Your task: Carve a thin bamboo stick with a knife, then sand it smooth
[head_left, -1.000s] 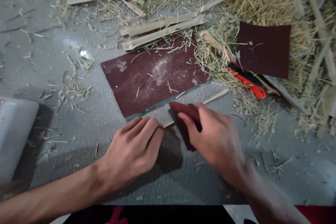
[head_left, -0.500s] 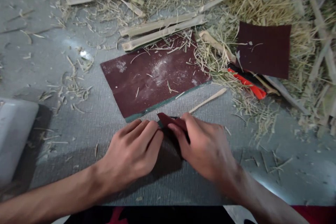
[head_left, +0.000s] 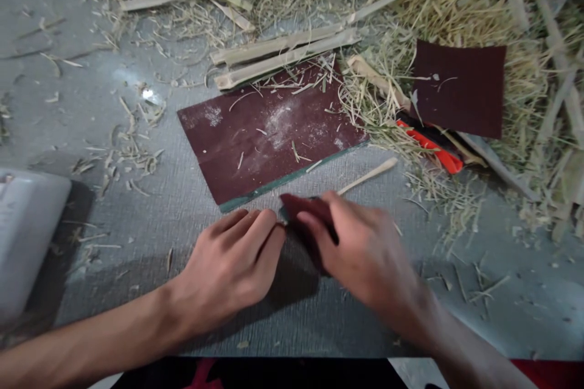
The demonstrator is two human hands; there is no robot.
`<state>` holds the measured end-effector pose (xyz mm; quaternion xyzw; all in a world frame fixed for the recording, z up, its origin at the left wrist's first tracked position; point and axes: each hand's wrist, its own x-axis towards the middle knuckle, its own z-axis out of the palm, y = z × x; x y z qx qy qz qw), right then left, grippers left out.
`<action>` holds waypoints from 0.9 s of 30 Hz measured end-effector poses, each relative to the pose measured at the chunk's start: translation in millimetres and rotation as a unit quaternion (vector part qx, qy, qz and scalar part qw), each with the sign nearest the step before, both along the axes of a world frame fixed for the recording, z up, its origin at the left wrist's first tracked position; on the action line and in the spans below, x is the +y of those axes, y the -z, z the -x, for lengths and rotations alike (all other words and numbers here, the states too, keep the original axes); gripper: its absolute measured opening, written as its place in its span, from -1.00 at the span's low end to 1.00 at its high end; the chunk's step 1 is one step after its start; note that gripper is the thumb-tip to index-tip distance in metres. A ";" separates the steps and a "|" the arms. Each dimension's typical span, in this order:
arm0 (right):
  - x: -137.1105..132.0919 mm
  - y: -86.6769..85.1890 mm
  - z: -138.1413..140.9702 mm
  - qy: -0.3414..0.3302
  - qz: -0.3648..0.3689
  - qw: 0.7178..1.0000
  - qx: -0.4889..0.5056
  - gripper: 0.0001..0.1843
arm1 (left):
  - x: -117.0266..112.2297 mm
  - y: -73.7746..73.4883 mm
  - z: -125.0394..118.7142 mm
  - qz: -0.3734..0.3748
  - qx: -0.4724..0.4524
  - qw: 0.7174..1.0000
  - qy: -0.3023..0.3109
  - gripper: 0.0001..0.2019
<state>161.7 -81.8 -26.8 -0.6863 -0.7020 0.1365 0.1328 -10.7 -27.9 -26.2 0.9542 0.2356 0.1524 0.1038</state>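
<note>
My right hand (head_left: 365,243) grips a folded piece of dark red sandpaper (head_left: 306,206) between thumb and fingers. Close beside it, my left hand (head_left: 239,252) is closed in a pinch. Only a tiny tip of what it pinches shows by the fingertips, too small to name. Beyond both hands lies a larger sheet of sandpaper (head_left: 264,140), dusted with pale powder and bits of shavings. A thin pale wooden stick (head_left: 370,174) with a wider end rests on the table just past my right hand.
Split bamboo strips (head_left: 292,51) lie across the sheet's far edge. At right, a square sandpaper piece (head_left: 460,88) rests on heaped shavings (head_left: 438,6), near an orange-and-black tool (head_left: 431,146). A white box-like object (head_left: 31,231) stands at left on the grey table (head_left: 150,225).
My right hand has shifted slightly to the right with the folded sandpaper, widening the gap to my left hand. My left hand stays nearly in place.
</note>
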 end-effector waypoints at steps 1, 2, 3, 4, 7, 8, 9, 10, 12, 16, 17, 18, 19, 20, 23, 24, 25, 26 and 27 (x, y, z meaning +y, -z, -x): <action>-0.4 0.0 0.5 -0.012 0.008 1.000 0.014 -0.77 | 0.1 -0.2 -0.1 -0.003 0.000 1.000 0.000 -0.64; -0.5 0.0 0.4 -0.015 0.011 1.000 0.017 -0.76 | 0.0 -0.2 -0.1 -0.004 0.001 1.000 -0.001 -0.63; -0.3 0.0 -0.5 -0.008 0.009 1.000 0.008 -0.76 | -0.2 -0.1 0.0 -0.004 0.002 1.000 -0.002 -0.64; 0.1 0.0 -2.0 0.007 0.003 1.000 -0.010 -0.76 | -0.4 0.2 0.2 -0.002 0.003 1.000 -0.004 -0.65; 1.5 -0.3 -5.3 0.054 -0.021 0.996 -0.063 -0.75 | -0.7 0.8 0.8 0.008 0.001 1.000 -0.005 -0.70; 1.5 -0.5 -4.9 0.051 -0.022 0.997 -0.061 -0.75 | -0.6 0.7 0.9 0.009 0.000 1.000 -0.003 -0.69; 1.1 -0.7 -3.5 0.037 -0.020 0.998 -0.048 -0.76 | -0.5 0.4 0.9 0.008 -0.001 1.000 -0.003 -0.68; 0.4 -0.8 -1.4 0.018 -0.017 0.999 -0.031 -0.76 | -0.3 0.1 0.9 0.005 0.000 1.000 -0.003 -0.66; -1.0 -0.5 2.6 -0.009 -0.011 1.000 -0.007 -0.76 | -0.4 -0.6 0.9 -0.002 0.002 1.000 -0.003 -0.63; -1.0 1.6 1.6 0.022 -0.016 0.999 -0.039 -0.72 | -1.6 0.3 1.3 -0.006 0.006 1.000 -0.008 -0.65; -0.5 2.1 -0.3 0.027 -0.017 0.998 -0.046 -0.72 | -1.8 0.8 1.6 -0.004 0.008 1.000 -0.007 -0.66; 0.1 2.6 -2.2 0.029 -0.016 0.998 -0.048 -0.71 | -1.9 1.2 1.8 0.000 0.010 1.000 -0.005 -0.66; 0.7 2.8 -4.0 0.029 -0.014 0.998 -0.046 -0.71 | -1.9 1.4 2.1 0.004 0.012 1.000 -0.001 -0.67; 1.2 2.9 -5.4 0.029 -0.011 0.999 -0.043 -0.70 | -1.8 1.5 2.4 0.007 0.013 1.000 0.003 -0.68; 1.6 2.0 -6.0 0.033 -0.003 0.999 -0.037 -0.70 | -1.5 0.7 2.9 0.016 0.016 1.000 0.007 -0.71; 1.4 1.4 -4.9 0.035 -0.003 0.999 -0.037 -0.70 | -1.5 0.2 2.8 0.017 0.014 1.000 0.006 -0.71; 1.1 0.7 -3.5 0.036 -0.003 0.999 -0.033 -0.71 | -1.5 -0.3 2.7 0.019 0.012 1.000 0.005 -0.70; 0.6 0.1 -1.8 0.031 -0.003 0.999 -0.024 -0.72 | -1.6 -0.8 2.4 0.020 0.010 1.000 0.005 -0.68; 0.1 -0.4 -0.2 0.023 -0.004 1.000 -0.012 -0.74 | -1.7 -1.3 2.2 0.021 0.005 1.000 0.007 -0.66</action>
